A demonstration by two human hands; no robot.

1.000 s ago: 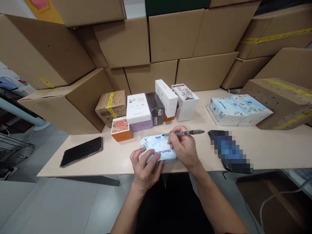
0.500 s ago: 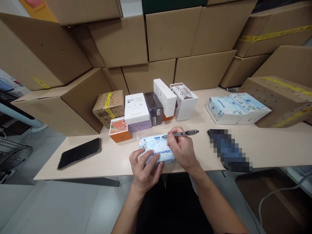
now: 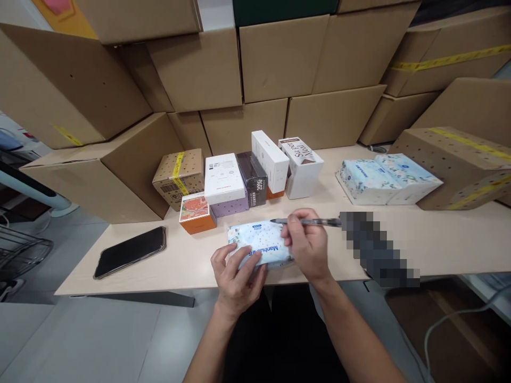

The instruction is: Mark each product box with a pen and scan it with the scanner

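Observation:
A pale blue tissue pack (image 3: 261,234) with blue lettering lies near the front edge of the table. Over its left part rests my left hand (image 3: 238,276), fingers on the top face and thumb along the near side, gripping it. Between the thumb and fingers of my right hand (image 3: 307,242) is a dark pen (image 3: 319,221), held almost level. The pen's tip points left, at the far edge of the pack's top; whether it touches the wrapper I cannot tell. My right hand sits at the pack's right end.
Behind the pack stand several small boxes, among them an orange box (image 3: 197,218) and a white box (image 3: 305,175). A phone (image 3: 131,252) lies left. More tissue packs (image 3: 371,181) and a pixelated dark object (image 3: 375,247) are right. Large cartons (image 3: 279,58) wall the back.
My right hand has shifted a little to the right with the pen, which now lies flatter, its tip slightly farther right and up. My left hand and the pack have stayed in place.

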